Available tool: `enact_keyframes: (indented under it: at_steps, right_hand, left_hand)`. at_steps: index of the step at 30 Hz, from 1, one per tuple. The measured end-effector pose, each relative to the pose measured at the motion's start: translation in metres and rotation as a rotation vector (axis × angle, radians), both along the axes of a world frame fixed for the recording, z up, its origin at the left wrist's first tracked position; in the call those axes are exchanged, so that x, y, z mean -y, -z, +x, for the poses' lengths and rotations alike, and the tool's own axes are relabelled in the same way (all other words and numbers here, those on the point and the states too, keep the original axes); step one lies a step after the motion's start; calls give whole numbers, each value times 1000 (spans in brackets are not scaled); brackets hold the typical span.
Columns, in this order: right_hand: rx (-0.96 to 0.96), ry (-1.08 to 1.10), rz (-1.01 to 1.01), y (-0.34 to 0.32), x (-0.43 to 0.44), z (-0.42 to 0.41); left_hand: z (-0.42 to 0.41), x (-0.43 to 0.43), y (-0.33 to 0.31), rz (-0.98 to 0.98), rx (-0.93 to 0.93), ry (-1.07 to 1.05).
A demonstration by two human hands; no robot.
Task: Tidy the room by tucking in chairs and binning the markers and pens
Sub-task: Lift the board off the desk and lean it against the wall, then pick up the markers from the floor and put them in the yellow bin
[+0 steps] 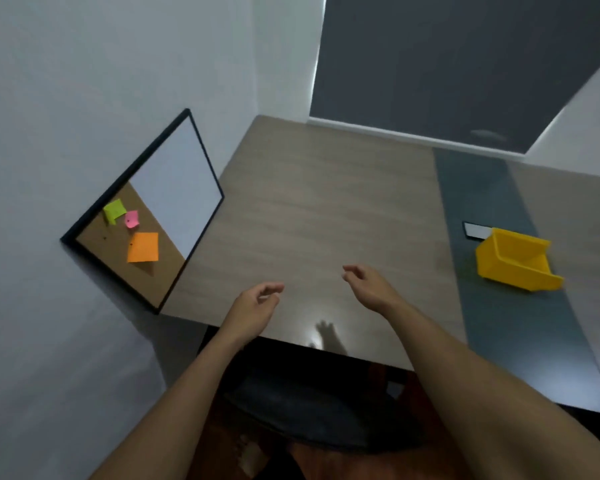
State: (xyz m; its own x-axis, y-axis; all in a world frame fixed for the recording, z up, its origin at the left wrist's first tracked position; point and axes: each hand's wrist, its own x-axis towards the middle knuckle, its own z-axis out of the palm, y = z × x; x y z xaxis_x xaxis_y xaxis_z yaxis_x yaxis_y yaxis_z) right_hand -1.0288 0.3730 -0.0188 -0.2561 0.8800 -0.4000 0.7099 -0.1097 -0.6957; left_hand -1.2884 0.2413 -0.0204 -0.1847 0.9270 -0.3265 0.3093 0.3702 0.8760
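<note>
counter (326,209): wood-grain top with a dark grey strip down its right part; it fills the middle of my view, its near edge just under my wrists.

board (174,188): black-framed, half white panel and half cork, leaning against the left wall beside the counter; green, pink and orange notes are pinned on the cork.

chair (312,407): dark seat directly below me, between my forearms, its front part under the counter's near edge. i cannot tell whether it is fully tucked in.

yellow bin (515,261): open-fronted, on the grey strip, to the right and slightly ahead of both hands; its long axis runs from upper left to lower right, the open mouth facing lower right. i see nothing inside it from here.

small dark-framed item (475,231): flat, touching or just behind the bin's far corner; too small to name.

left hand (253,306): grip half open, fingers loosely curled, holding nothing, over the counter's near edge.

right hand (368,285): grip likewise loose and empty, fingers curled toward the left; it is the nearer hand to the bin, though well apart from it.

markers and pens: none in view on the counter.

judgement: the chair lies straight below and behind both grips, so the next move probably turns on dropping the hands back toward it, or on turning to look for pens elsewhere.
</note>
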Motion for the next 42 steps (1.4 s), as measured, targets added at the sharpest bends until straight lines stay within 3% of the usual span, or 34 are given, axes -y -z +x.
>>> enact_keyframes:
  at_steps: [19, 30, 42]
  right_hand:
    - [-20, 441, 8, 4, 191, 395]
    - [-100, 774, -29, 19, 278, 514]
    - [-100, 1220, -114, 68, 384, 631]
  left_hand:
    - [370, 46, -37, 24, -85, 503]
    - [513, 41, -37, 27, -123, 811]
    - [717, 35, -2, -12, -103, 1282]
